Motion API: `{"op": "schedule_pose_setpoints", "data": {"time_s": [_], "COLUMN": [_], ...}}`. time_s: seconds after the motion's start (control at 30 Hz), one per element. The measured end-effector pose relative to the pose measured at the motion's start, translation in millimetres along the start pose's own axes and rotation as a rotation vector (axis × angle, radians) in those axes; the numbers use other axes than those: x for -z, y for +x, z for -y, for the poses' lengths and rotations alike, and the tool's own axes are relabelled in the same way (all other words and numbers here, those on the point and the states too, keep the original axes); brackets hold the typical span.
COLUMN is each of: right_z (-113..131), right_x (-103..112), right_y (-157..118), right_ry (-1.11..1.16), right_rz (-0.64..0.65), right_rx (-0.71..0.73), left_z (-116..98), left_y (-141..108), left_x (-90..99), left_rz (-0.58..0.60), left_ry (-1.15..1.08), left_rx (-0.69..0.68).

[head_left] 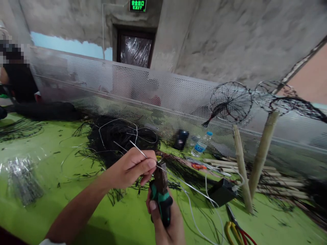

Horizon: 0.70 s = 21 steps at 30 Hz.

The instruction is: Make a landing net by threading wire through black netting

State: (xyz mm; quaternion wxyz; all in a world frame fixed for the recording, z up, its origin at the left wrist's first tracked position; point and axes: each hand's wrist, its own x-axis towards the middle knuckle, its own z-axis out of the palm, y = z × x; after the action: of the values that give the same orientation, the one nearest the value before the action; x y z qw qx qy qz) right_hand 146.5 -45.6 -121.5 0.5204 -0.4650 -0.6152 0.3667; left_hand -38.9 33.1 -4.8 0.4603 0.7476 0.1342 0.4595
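My left hand (139,166) is closed, pinching a thin silvery metal wire (138,148) between thumb and fingers. One end of the wire sticks up to the left past the knuckles. My right hand (167,217) grips pliers (160,195) with green and black handles. The dark jaws of the pliers point up and meet the wire just right of my left fingertips. Whether they are clamped fully on it I cannot make out. More wire runs off to the lower right. Behind my left hand lies a heap of black fibre (112,132).
Scissors (233,224) with yellow and red handles lie at front right, near a black box (222,192) with a white cable. Two bamboo poles (264,153) stand at right. A water bottle (200,144) stands by the perforated metal screen (178,95). Plastic-wrapped strips (24,180) lie left.
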Motion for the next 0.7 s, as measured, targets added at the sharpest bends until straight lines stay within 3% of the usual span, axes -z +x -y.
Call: {"op": "schedule_pose_setpoints", "data": {"time_s": [0.33, 0.7], "right_z": [9.5, 12.6], "right_x": [-7.4, 4.2], "right_y": [-11.3, -8.0], "right_ry": [0.211, -0.066], "right_rz": [0.025, 0.027], "right_rx": [-0.077, 0.018], "left_z": [-4.2, -14.6], "left_y": [-3.9, -2.0], "left_x": [-0.8, 2.7], "left_rz": [-0.013, 0.016], "left_ry": [0.049, 0.1], "left_rx": [-0.036, -0.044]}}
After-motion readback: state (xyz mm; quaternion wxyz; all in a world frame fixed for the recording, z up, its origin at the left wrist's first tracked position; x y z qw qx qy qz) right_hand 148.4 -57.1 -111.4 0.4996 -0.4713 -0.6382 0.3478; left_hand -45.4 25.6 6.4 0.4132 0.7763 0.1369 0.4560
